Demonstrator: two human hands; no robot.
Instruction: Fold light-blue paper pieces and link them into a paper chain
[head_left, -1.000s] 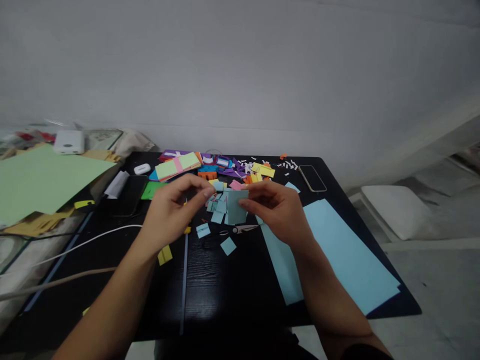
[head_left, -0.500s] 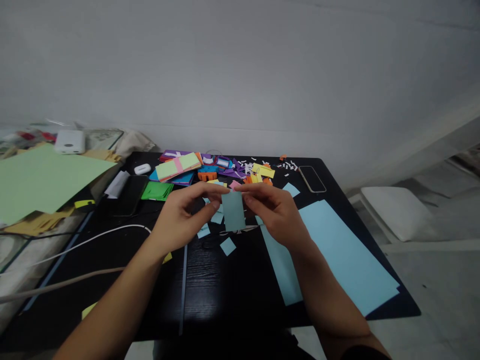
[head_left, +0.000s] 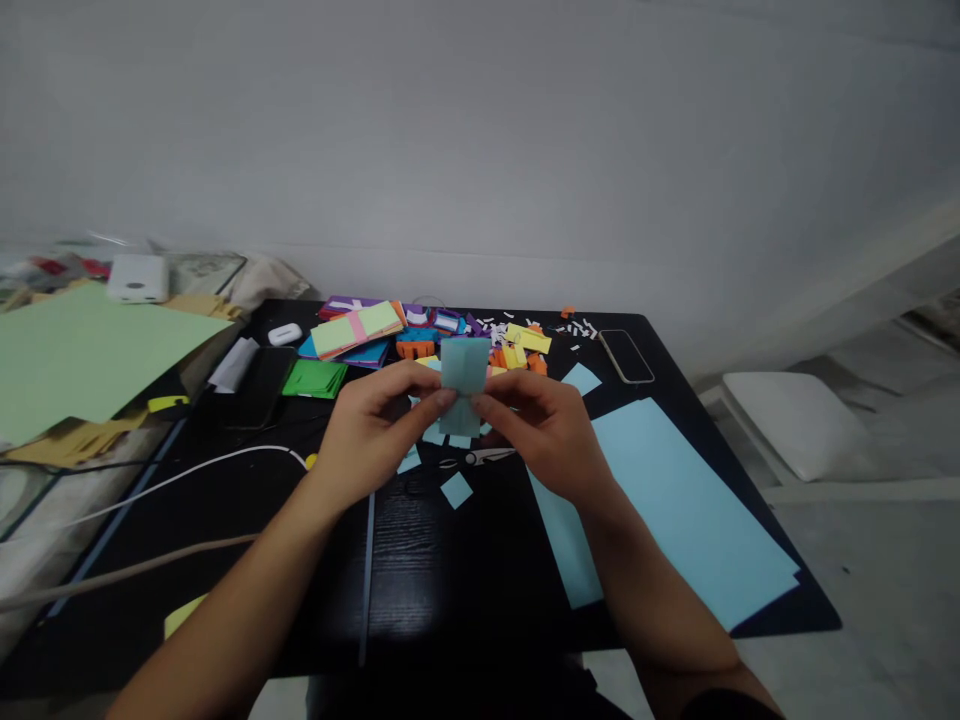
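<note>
A small light-blue piece of paper (head_left: 463,364) stands upright between my two hands, with a crease across it at the level of my thumbs. My left hand (head_left: 382,420) pinches its left edge between thumb and fingers. On the right edge, my right hand (head_left: 544,425) grips it the same way. Below the paper, a pair of scissors (head_left: 489,456) lies on the black table, partly hidden. Closer to me rests a loose light-blue paper square (head_left: 456,490). More light-blue pieces lie behind my fingers, mostly covered.
Large light-blue sheets (head_left: 675,500) lie under and beside my right forearm. A phone (head_left: 625,356) is at the back right. Coloured paper stacks (head_left: 358,330), green paper (head_left: 315,378) and white scraps (head_left: 581,328) lie along the back. A white cable (head_left: 225,462) crosses the left side.
The paper was one flat panel hanging below my fingertips. Now part of it rises above my thumbs, with a crease between. My thumbs have come together on it, and the scissors show more.
</note>
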